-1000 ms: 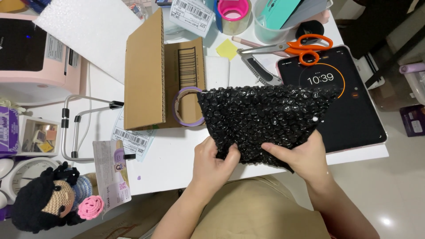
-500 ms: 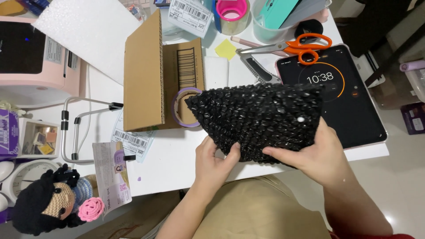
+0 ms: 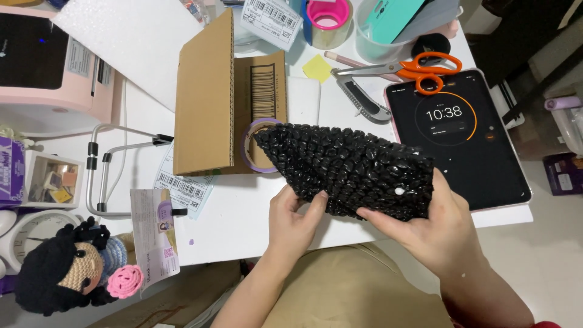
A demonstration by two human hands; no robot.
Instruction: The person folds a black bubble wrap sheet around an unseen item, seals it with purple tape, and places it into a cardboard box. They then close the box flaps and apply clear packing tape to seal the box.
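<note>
- White desk (image 3: 255, 212) spreads under our hands, crowded with packing supplies.
- Flat cardboard box (image 3: 203, 97) lies beyond the left hand.
- Black bubble-wrap pouch (image 3: 352, 167) hangs just above the desk, tilted.
- Tablet (image 3: 461, 140) sits right of it.
- Our left hand (image 3: 291, 218) pinches its lower edge; our right hand (image 3: 428, 225) clasps its right end.

Bare table (image 3: 243, 218) strip open in front of the left hand (image 3: 291, 222). Blocked beyond: cardboard box (image 3: 203, 97), tape ring (image 3: 258, 146). Tablet (image 3: 458, 136), scissors (image 3: 413, 68) crowd the right.
</note>
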